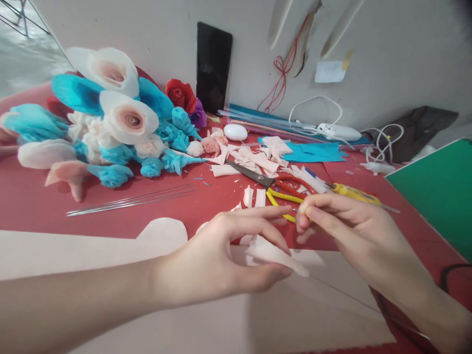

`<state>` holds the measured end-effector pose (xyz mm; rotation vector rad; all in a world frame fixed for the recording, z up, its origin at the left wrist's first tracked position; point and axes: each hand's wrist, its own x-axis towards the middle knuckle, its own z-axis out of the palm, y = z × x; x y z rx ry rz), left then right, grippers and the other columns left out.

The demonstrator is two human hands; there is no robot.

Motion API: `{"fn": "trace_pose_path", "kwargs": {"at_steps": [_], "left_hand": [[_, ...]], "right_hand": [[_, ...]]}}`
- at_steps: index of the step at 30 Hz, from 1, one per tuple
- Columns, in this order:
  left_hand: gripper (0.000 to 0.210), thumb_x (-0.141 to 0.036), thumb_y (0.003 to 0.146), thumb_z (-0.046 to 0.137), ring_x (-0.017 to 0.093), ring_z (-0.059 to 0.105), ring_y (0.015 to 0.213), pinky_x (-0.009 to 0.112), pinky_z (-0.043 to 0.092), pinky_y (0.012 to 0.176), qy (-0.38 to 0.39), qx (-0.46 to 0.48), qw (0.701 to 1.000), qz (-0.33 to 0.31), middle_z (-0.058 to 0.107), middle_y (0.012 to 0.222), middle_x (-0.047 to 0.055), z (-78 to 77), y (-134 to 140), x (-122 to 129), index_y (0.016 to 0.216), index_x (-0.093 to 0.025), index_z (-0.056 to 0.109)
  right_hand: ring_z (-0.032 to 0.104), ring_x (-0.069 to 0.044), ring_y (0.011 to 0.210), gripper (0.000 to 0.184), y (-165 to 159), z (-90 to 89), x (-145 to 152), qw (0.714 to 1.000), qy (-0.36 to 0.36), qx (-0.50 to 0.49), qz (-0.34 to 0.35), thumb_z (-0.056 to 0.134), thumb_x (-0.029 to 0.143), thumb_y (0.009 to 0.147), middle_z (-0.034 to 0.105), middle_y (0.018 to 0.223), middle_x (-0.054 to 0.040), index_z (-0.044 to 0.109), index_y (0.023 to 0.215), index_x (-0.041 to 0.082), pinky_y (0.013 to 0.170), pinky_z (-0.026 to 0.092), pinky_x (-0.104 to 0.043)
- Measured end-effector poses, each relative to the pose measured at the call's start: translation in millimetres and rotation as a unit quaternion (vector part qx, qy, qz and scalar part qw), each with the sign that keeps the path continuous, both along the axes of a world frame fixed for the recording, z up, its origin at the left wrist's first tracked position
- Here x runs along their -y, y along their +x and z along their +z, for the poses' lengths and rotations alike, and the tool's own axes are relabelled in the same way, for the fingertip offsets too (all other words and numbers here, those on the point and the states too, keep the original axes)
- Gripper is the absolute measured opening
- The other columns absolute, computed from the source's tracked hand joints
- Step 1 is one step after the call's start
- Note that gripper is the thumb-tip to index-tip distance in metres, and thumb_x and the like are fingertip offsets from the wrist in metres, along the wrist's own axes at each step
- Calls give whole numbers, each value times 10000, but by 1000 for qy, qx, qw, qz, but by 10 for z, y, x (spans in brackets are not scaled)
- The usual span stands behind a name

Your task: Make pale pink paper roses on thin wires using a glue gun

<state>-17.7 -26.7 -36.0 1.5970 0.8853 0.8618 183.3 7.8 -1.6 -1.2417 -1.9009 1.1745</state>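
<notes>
My left hand [224, 250] pinches a pale pink paper flower bud [273, 253] between thumb and fingers. A thin wire stem [342, 292] runs from the bud's narrow end down to the right, passing below my right wrist. My right hand [342, 226] is raised to the right of the bud, thumb and fingertips pressed together; anything between them is too small to make out. Beneath both hands lies a large pale pink paper sheet [206, 319]. Just beyond my fingers are scissors [254, 174] with red handles and a yellow-handled tool [283, 196].
Blue, white, pink and red paper flowers [129, 120] crowd the left back. Wires [129, 200] lie before them. Pink paper scraps [258, 160], blue paper [313, 151] and a yellow-handled cutter [356, 194] are on the red table [206, 196]. A dark phone [214, 66] leans on the wall; a green board [438, 187] stands right.
</notes>
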Motion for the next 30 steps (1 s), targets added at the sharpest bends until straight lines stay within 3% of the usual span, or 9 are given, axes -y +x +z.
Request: {"fn": "trace_pose_path", "kwargs": {"at_steps": [7,14,18,23,30], "left_hand": [[90,-198,741,649,170,466,1232,224,431,964,17,22,1000,-10,615,1214,6,16,10,-25,830,-196,656],[111,-209,744,650,186,524,1177,259,440,972,10,34,999,-24,566,1274,10,-2,0,2,855,-206,661],[104,-222,754,636,200,520,1182,280,447,970,4,15,999,-37,638,1169,24,-4,-9,19,854,-204,657],[89,-227,764,627,184,512,1190,236,455,949,8,17,999,-45,620,1195,27,-4,-5,10,844,-192,645],[76,-201,762,623,175,532,1166,195,480,892,-1,34,997,-73,683,983,24,20,-2,-11,830,-175,645]], "right_hand": [[630,-52,638,85,-13,-32,-29,999,41,20,-4,571,274,866,643,715,49,638,834,233,583,510,-50],[636,-62,626,37,-43,-46,-4,994,91,27,-54,659,275,791,663,729,54,657,796,238,582,513,-55],[615,-52,627,33,-25,-43,-14,992,110,31,-55,646,265,803,648,695,61,660,776,251,582,501,-56],[603,-63,653,62,17,-91,-59,998,59,-4,-35,638,301,814,630,694,49,663,780,256,606,507,-87],[599,-61,653,36,34,-170,-66,999,25,-37,-31,655,300,801,632,731,49,673,813,271,622,505,-96]]}}
